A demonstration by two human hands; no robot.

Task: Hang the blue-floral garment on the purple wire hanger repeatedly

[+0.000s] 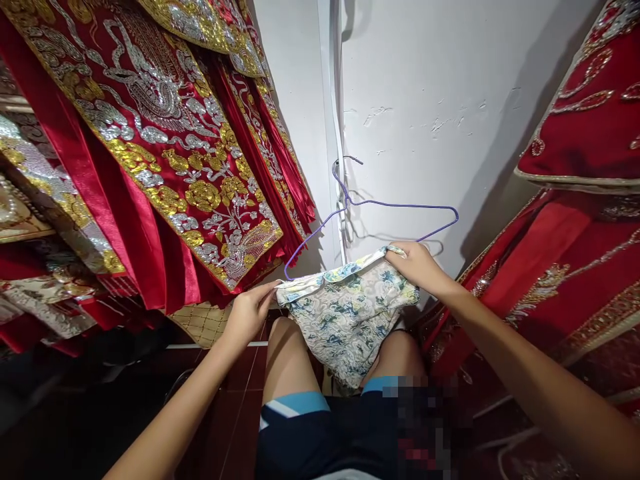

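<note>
A pale floral garment (345, 313), blue and yellow in print, is stretched by its waistband above my knees; whether it is a skirt or shorts I cannot tell. My left hand (250, 310) pinches the left end of the waistband between thumb and fingers. At the right end, my right hand (413, 267) is closed on the band, higher than the left. A purple wire hanger (395, 204) rises behind the garment, hook upward. Its left corner meets the waistband near my left fingers, and its lower right part passes out of sight behind my right hand and the cloth.
Red embroidered costumes with gold and silver sequins (205, 173) hang close on the left. More red beaded garments (565, 267) hang on the right. A white wall (400, 100) with a cable along its corner stands ahead. Dark red floor tiles (240, 413) lie below.
</note>
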